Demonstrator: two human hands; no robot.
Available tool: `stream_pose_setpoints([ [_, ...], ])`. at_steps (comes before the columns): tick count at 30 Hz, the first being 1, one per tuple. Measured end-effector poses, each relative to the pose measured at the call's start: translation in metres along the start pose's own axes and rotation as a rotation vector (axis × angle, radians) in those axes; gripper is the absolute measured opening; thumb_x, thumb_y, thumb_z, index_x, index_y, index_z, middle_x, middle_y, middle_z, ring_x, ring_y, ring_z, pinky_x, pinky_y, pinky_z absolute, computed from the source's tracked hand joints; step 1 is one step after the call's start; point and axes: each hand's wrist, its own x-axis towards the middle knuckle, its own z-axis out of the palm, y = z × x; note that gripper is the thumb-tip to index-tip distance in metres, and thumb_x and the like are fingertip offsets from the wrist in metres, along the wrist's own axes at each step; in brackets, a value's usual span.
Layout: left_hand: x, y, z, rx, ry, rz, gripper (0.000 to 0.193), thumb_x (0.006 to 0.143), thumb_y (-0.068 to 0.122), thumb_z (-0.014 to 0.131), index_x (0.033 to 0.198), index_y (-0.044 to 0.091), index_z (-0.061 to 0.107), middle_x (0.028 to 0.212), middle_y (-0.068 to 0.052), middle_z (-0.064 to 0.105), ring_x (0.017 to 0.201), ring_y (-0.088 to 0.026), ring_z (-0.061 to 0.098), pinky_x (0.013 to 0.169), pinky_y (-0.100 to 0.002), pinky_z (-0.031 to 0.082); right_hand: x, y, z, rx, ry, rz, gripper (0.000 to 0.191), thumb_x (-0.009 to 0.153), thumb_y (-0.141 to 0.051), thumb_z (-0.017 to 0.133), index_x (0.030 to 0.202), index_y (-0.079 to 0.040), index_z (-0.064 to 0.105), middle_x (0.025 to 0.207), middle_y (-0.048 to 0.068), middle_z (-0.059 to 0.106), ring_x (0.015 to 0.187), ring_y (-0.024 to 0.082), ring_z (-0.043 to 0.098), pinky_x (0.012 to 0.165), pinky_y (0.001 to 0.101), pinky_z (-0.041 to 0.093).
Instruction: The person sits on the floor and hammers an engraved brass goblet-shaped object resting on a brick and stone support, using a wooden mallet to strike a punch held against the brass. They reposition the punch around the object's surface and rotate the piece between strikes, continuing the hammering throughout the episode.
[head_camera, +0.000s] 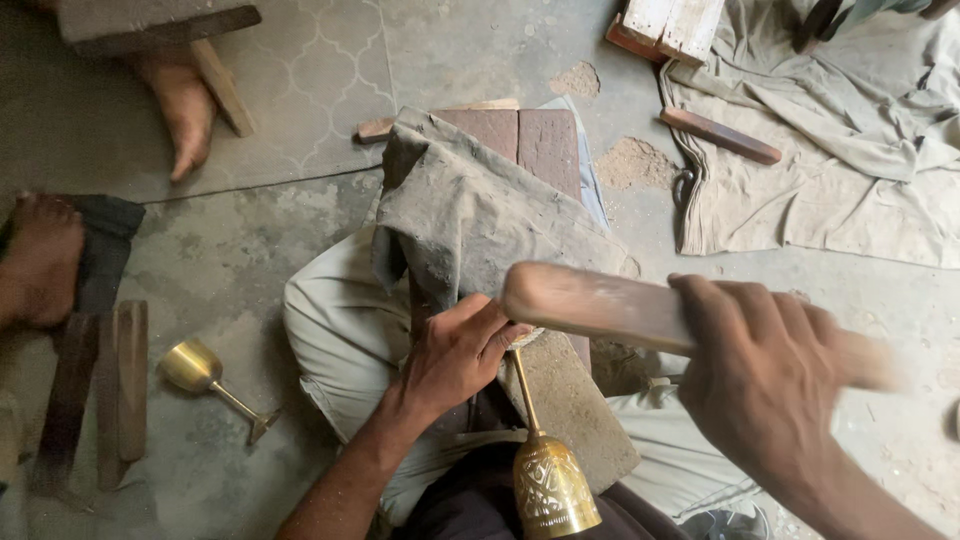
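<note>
While left hand (455, 355) grips brass goblet (545, 470), right hand (765, 385) grips wooden bat (600, 305); dusty floor (230, 260), cloth-draped block (480, 215)

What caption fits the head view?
Left hand steadies an upturned brass goblet on a cloth-draped block; right hand swings a wooden bat.

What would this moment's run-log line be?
left hand: steadies brass goblet on cloth-draped block | right hand: grips wooden bat, blurred | second goblet: on floor
</note>
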Motion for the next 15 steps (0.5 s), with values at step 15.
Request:
stream_pose_setpoints([
  [15, 0.027, -0.017, 0.007, 0.071, -0.261, 0.091, 0.035, 0.096, 0.021, 0.072, 0.129, 0.016, 0.062, 0.071, -0.005, 0.055, 0.054, -0.019, 0.057, 0.044, -0.035, 0.049, -0.034, 0.019, 0.016, 0.668, 0.103, 0.296, 0.049, 0.079, 0.001, 0.063, 0.126, -0.008, 0.053, 0.110, 0.014, 0.069, 0.102, 0.030, 0.068, 0.086, 0.0455, 0.055],
])
